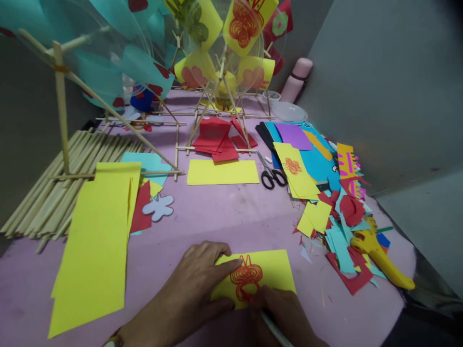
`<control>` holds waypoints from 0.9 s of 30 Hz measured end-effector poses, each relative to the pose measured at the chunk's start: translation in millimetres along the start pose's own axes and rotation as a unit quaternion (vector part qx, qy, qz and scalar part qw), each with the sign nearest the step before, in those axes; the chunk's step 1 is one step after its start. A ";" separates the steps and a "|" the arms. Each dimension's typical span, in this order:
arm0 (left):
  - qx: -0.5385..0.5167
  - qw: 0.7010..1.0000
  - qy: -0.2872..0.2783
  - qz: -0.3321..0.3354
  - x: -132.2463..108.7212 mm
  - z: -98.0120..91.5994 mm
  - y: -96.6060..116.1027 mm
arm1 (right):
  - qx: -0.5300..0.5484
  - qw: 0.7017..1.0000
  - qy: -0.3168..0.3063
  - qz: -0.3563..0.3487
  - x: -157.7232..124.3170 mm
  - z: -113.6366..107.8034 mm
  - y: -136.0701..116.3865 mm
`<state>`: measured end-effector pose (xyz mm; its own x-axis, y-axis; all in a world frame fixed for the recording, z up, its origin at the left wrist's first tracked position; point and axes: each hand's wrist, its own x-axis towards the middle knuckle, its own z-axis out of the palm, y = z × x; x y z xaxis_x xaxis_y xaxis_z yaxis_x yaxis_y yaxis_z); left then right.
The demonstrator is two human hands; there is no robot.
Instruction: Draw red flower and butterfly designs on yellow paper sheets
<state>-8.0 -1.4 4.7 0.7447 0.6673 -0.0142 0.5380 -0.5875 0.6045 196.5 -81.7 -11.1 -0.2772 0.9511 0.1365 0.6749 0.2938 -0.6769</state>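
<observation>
A yellow paper card (277, 267) lies near the front edge of the table with a red line-drawn butterfly (247, 273) on it. Spread over the card's left side, my left hand (191, 289) presses it flat, its thumb and index finger on either side of the drawing's left edge. My right hand (280, 308) is closed round a marker (273, 330) with a pale barrel. Its red tip touches the butterfly's lower wings, partly covered by my fingers.
Long yellow sheets (96, 246) and bamboo sticks (54, 188) lie left. Ahead are a blank yellow strip (223, 172), red paper pieces (213, 135) and stick frames (222, 72) with decorated wheels. Scissors (269, 176), paper scraps (340, 241) and a yellow glue gun (383, 255) lie right.
</observation>
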 end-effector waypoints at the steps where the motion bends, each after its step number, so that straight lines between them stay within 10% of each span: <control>1: -0.001 1.000 0.002 0.005 -0.1 0.6 -0.7 | 0.005 1.000 0.000 -0.005 0.0 -0.3 0.4; 27: -0.006 1.000 -0.009 0.007 -0.5 -0.3 -0.2 | 0.015 0.999 0.006 -0.038 -5.0 -6.6 6.6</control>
<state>-8.6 -1.5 4.8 0.7593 0.6504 -0.0203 0.5227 -0.5912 0.6143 206.8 -83.9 -11.4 -0.3180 0.9275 0.1966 0.6317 0.3619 -0.6855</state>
